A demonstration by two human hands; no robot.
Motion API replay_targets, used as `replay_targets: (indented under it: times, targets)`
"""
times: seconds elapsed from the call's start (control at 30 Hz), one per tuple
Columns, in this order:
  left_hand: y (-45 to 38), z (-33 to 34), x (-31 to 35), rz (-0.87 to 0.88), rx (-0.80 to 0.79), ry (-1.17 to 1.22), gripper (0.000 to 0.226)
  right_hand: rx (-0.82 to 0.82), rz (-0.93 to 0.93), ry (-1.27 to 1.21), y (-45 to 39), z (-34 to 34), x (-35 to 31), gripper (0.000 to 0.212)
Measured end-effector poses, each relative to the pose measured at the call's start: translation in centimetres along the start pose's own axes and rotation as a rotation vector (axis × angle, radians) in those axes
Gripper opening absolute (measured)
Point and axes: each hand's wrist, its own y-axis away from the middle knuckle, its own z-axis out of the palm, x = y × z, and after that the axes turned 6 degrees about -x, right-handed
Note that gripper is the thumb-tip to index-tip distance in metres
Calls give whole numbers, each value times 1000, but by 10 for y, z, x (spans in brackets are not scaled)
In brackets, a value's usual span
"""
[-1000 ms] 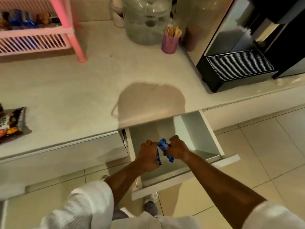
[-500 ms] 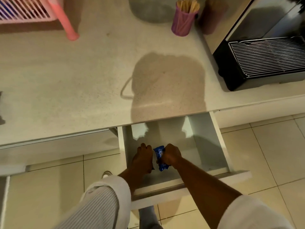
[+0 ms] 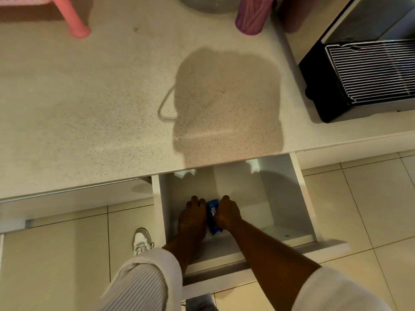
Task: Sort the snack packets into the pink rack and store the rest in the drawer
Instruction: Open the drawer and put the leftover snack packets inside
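A white drawer (image 3: 305, 212) stands pulled out below the counter edge. Both my hands are down inside it, pressed together around a small blue snack packet (image 3: 213, 217). My left hand (image 3: 192, 217) covers the packet's left side and my right hand (image 3: 226, 213) grips its right side. Only the packet's middle and lower end show between my hands. A leg and a shelf corner of the pink rack (image 3: 74, 21) reach into the top left of the view.
The speckled counter (image 3: 89, 97) spans the upper view. A purple cup (image 3: 252, 14) and a clear jar base (image 3: 206, 5) stand at its back. A black machine with a grille tray (image 3: 368, 72) fills the right. My shoe (image 3: 141, 241) rests on the tiled floor.
My hands have gone lower and further into the drawer with the blue packet. My view has tilted down and closer, so the rack's shelves and the packets at the left have left the picture.
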Motion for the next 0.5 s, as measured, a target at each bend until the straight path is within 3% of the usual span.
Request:
replay_targets:
  times: [0.3,0.5]
  targets:
    - [6,3,-1,-33,-15,-76,92,-25,8,19,-1,-1,4,56]
    - [27,-19,3,7,-37,-37,82,-26,0,84,21,-14,-6,63]
